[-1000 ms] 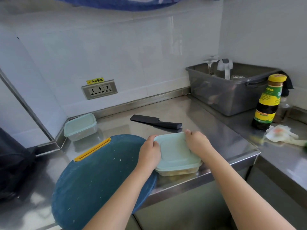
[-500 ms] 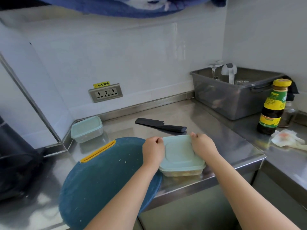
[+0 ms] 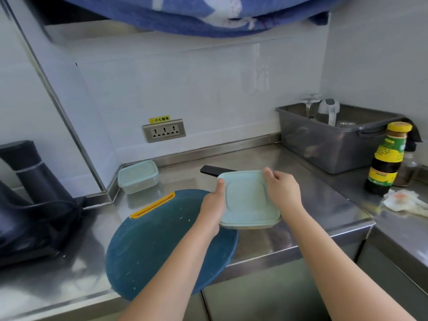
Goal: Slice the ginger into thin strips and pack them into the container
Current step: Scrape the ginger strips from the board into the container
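Pale-green lidded plastic container (image 3: 247,200) just lifted off the steel tabletop (image 3: 312,205).
Left grip (image 3: 212,205) and right grip (image 3: 283,191) clasp its edges; sealed, so packing looks done.

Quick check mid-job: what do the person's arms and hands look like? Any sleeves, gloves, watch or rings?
The left forearm and right forearm are bare down to the bottom edge of the head view; no sleeve shows. The left hand and right hand are ungloved. No watch, bracelet, ring or marking is visible on the parts that show.
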Tool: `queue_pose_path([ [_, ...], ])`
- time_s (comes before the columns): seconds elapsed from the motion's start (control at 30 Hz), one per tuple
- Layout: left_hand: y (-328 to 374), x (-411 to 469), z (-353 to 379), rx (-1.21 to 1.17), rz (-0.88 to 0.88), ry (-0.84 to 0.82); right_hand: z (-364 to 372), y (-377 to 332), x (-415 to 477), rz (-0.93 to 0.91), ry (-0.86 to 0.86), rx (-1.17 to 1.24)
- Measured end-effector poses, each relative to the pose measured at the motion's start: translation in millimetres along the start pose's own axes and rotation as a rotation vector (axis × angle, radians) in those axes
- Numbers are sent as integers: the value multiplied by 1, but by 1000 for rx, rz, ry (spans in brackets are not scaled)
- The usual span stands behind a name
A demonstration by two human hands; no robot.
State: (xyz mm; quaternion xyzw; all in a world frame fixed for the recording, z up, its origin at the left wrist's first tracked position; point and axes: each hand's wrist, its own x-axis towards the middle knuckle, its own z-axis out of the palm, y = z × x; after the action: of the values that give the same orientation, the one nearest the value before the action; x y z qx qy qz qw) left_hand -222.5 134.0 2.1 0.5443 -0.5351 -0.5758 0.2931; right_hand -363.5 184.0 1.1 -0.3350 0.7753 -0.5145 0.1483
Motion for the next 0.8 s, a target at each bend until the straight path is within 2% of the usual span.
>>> queue_pose_path([
  [0.1, 4, 2, -7, -37, 47, 67, 5, -19, -3, -38, -53, 88],
  [0.2, 9, 4, -16, -30, 76, 71, 11, -24, -8, 9, -117, 206],
  [0.33, 12, 7, -25, -38, 70, 45, 17, -22, -10, 89, -132, 239],
  [0.5, 22, 15, -42, 11, 158, 31, 40, -28, 7, 117, -170, 225],
  [0.57, 23, 21, -54, 232, 317, 108, 51, -36, 16, 164, -198, 202],
  [0.63, 23, 20, -69, 525, 618, 227, 63, -47, 28, 181, -229, 229],
  [0.7, 18, 21, -85, 819, 891, 239, 79, -59, 36, 176, -259, 275],
  [0.73, 14, 25, -93, 954, 961, 226, 89, -65, 39, 159, -274, 289],
  [0.8, 10, 40, -112, 1154, 984, 211, 111, -79, 41, 140, -313, 319],
])
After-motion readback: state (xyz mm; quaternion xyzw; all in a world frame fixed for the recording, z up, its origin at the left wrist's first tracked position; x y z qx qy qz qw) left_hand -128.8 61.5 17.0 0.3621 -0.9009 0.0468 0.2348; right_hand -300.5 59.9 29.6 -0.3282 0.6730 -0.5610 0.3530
